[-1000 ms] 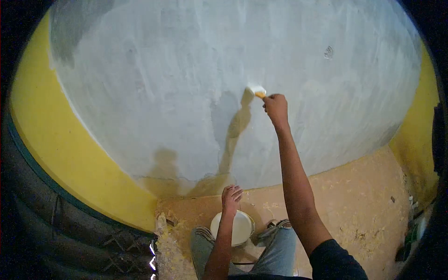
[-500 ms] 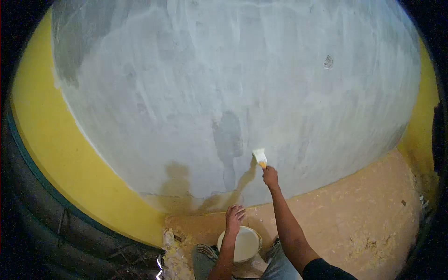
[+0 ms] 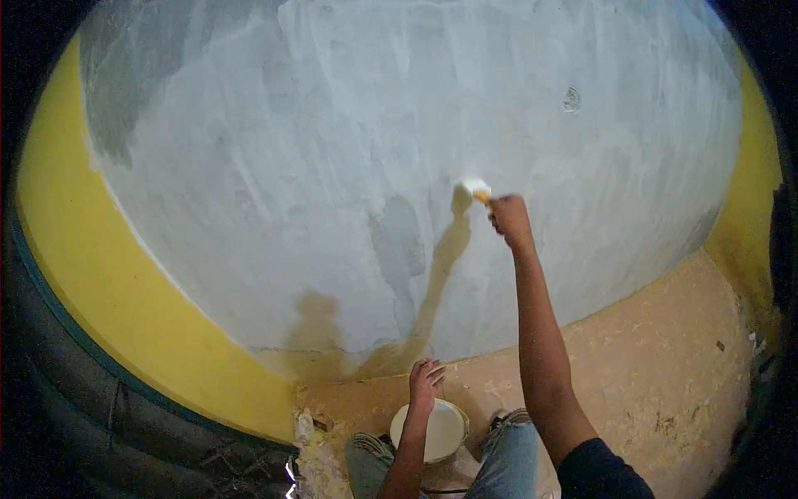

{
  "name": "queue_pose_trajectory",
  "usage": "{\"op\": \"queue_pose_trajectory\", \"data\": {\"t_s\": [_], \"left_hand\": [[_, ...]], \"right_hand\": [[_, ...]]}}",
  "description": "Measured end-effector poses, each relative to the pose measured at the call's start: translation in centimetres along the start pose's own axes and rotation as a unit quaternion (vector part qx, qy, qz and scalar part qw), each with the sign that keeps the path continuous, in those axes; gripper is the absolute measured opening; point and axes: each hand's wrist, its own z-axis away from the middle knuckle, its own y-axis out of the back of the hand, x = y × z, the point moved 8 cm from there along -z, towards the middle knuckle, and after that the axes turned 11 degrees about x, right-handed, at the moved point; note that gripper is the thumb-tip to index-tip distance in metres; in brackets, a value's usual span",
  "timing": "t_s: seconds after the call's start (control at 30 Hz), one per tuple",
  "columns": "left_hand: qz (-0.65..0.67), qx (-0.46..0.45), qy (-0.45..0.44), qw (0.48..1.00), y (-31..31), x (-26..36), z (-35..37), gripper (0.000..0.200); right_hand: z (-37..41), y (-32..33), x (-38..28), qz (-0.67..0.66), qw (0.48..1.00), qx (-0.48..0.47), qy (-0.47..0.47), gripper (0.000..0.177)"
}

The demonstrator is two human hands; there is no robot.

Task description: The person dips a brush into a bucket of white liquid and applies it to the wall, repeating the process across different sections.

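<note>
High on the reach, my right hand (image 3: 509,218) is closed round the orange-yellow handle of a paintbrush (image 3: 479,190). White bristles lie right at the grey wall (image 3: 291,191), which carries streaky whitish coating. A darker bare patch shows on it, left of the brush. Down between my knees stands a bucket (image 3: 465,420) of off-white liquid. My left hand (image 3: 425,378) hovers over its far left side, fingers apart and nothing visible in them; the forearm hides part of the bucket.
Yellow wall (image 3: 108,241) borders the grey area on the left, with another yellow strip at the right. Tan floor (image 3: 598,366) spreads rightward, littered with flakes and scraps. Dark ridged material (image 3: 91,407) fills the lower left. My jeans-clad knees (image 3: 511,453) flank the bucket.
My right hand has moved up the wall with the paintbrush, its arm now stretched further. The left hand has shifted slightly right and up, staying by the bucket.
</note>
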Motion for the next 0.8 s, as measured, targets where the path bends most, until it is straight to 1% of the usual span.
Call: {"op": "queue_pose_trajectory", "data": {"t_s": [0.07, 0.13, 0.2, 0.27, 0.33, 0.4, 0.47, 0.53, 0.57, 0.63, 0.67, 0.7, 0.73, 0.8], "left_hand": [[0.005, -0.011, -0.010, 1.000, -1.2, 0.0, 0.2, 0.025], [0.008, -0.027, -0.007, 1.000, -1.8, -0.1, 0.1, 0.028], [0.014, -0.040, -0.005, 0.999, -2.2, -0.3, 0.0, 0.030], [0.002, -0.042, 0.007, 0.999, -2.3, -0.7, 0.0, 0.029], [0.001, -0.029, 0.003, 1.000, -2.7, -0.7, 0.2, 0.028], [0.002, -0.022, -0.004, 1.000, -2.2, -0.7, 0.1, 0.028], [-0.013, -0.015, 0.004, 1.000, -1.0, -1.6, -0.5, 0.028], [-0.018, -0.010, 0.007, 1.000, -0.7, -1.7, -0.1, 0.027], [-0.026, -0.005, 0.010, 1.000, -0.5, -1.7, 0.1, 0.027], [-0.026, -0.004, 0.013, 1.000, -0.2, -2.0, -0.1, 0.026], [-0.023, -0.002, 0.017, 1.000, -0.4, -2.2, -0.2, 0.026], [-0.023, -0.004, 0.019, 1.000, -0.5, -2.4, -0.2, 0.026], [-0.020, -0.013, 0.014, 1.000, -0.7, -2.3, -0.1, 0.025], [-0.014, -0.025, 0.007, 1.000, -1.0, -2.2, 0.1, 0.025]], "right_hand": [[-0.1, 0.7, -3.2, -0.008, 1.000, -0.005, 0.016, 0.024], [1.3, 1.6, -6.7, -0.082, 0.996, 0.031, 0.033, 0.027], [1.6, 1.1, -5.8, -0.086, 0.995, 0.024, 0.044, 0.027], [1.6, -0.1, -1.9, -0.098, 0.994, 0.034, 0.043, 0.026], [1.1, -2.1, 5.3, -0.108, 0.994, -0.013, -0.015, 0.026], [2.7, -3.0, 12.1, -0.086, 0.996, 0.000, -0.016, 0.025], [5.3, -3.4, 17.4, -0.079, 0.992, -0.010, -0.102, 0.025], [7.7, -3.5, 20.2, -0.086, 0.984, -0.031, -0.153, 0.024], [8.4, -3.4, 21.2, -0.087, 0.984, -0.030, -0.152, 0.024], [9.8, -3.3, 23.8, -0.085, 0.974, -0.047, -0.205, 0.025], [9.9, -2.8, 24.3, -0.085, 0.974, -0.045, -0.205, 0.025], [10.2, -2.4, 25.0, -0.059, 0.971, -0.063, -0.225, 0.026], [10.3, -2.2, 25.5, -0.032, 0.966, -0.081, -0.242, 0.027], [10.3, -1.2, 23.0, -0.014, 0.970, -0.062, -0.233, 0.027]]}}
